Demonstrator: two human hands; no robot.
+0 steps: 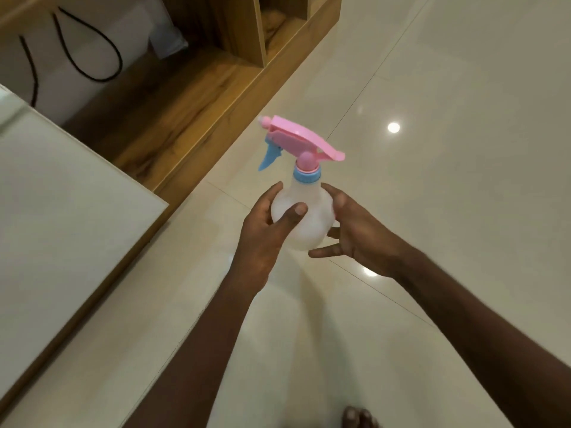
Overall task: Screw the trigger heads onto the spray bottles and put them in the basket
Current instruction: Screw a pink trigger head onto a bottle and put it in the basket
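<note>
A round translucent white spray bottle [309, 217] is held upright in the air over the floor, in the middle of the head view. A pink trigger head [301, 140] with a blue lever and a blue collar [306, 175] sits on its neck, nozzle pointing up-left. My left hand [265, 230] grips the bottle's left side, thumb across the front. My right hand [352, 230] touches the bottle's right side with its fingers spread apart beneath it. No basket is in view.
A white-topped table [61, 196] with a wooden edge fills the left. Behind it stands a wooden shelf unit [197, 88] holding a white bag [92, 41] with black cord handles. Glossy cream floor tiles [448, 149] spread to the right. My foot [360, 417] shows at the bottom.
</note>
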